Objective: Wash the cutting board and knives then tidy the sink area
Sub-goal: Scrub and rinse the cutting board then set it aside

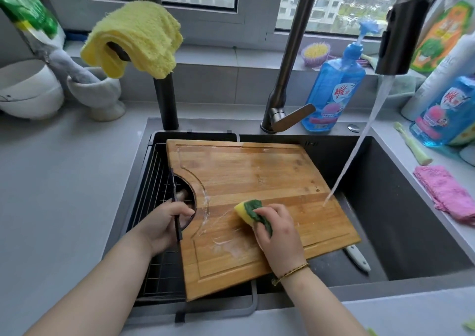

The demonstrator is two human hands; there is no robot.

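Scrubbing the soapy bamboo cutting board [257,171]: right hand [279,233], fingers curled round a sponge [245,211]; left hand [164,222] gripping its handle cut-out [192,194] (tap [402,27] running).

A grey desk [64,181] surrounds a dark sink [401,207]. On its left stand a white bowl [28,91] and a stone mortar [100,96]. Behind the sink is a blue soap bottle [331,91]. On the right are another blue bottle [442,112], a green stalk [413,145] and a pink cloth [447,194] at the sink's edge.

Blue pump bottle [331,96], 2nd blue bottle [442,114]: shield labels, red Chinese chars, illegible.
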